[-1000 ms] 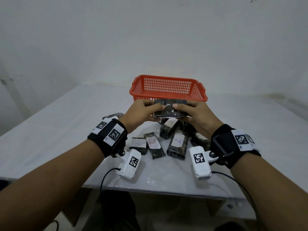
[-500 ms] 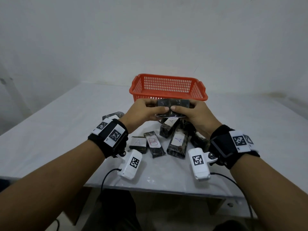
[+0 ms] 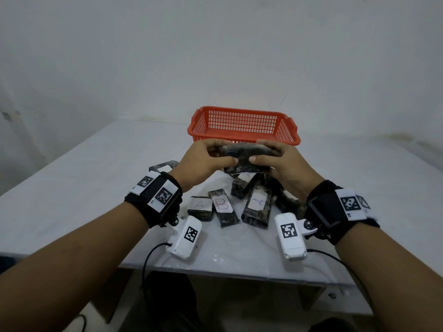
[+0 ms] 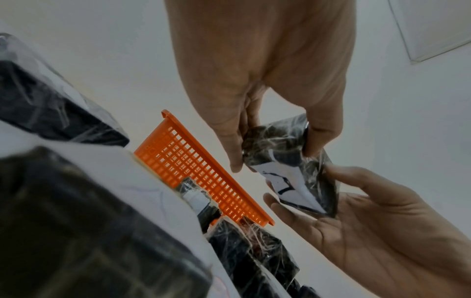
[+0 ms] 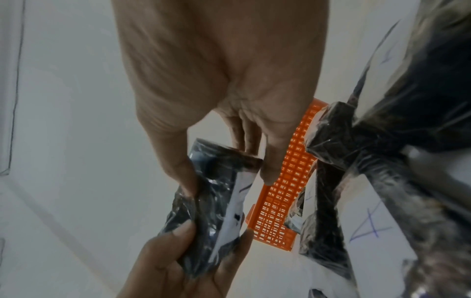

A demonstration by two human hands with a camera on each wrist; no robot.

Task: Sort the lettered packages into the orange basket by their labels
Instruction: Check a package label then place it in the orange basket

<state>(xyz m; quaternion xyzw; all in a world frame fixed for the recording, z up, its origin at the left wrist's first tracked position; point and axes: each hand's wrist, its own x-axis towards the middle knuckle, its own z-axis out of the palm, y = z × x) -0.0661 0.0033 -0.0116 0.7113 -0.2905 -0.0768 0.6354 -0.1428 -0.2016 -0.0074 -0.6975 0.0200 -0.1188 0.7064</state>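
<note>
Both hands hold one dark plastic-wrapped package (image 3: 244, 157) in the air just in front of the orange basket (image 3: 242, 125). My left hand (image 3: 206, 159) pinches its left end between thumb and fingers; my right hand (image 3: 282, 164) pinches its right end. The package's white label (image 4: 288, 187) faces down and away from my head; its letter is not readable. In the right wrist view the same package (image 5: 216, 209) sits between both thumbs. The basket looks empty from the head view.
Several more wrapped packages lie on the white table (image 3: 72, 188) under my hands, among them one marked A (image 3: 200, 204), one marked B (image 3: 221, 204) and another A (image 3: 259, 202). One more package (image 3: 165, 167) lies left of my left wrist.
The hands have lifted the package slightly and tipped it, bringing it closer to the basket's near rim. The packages on the table have not moved.
</note>
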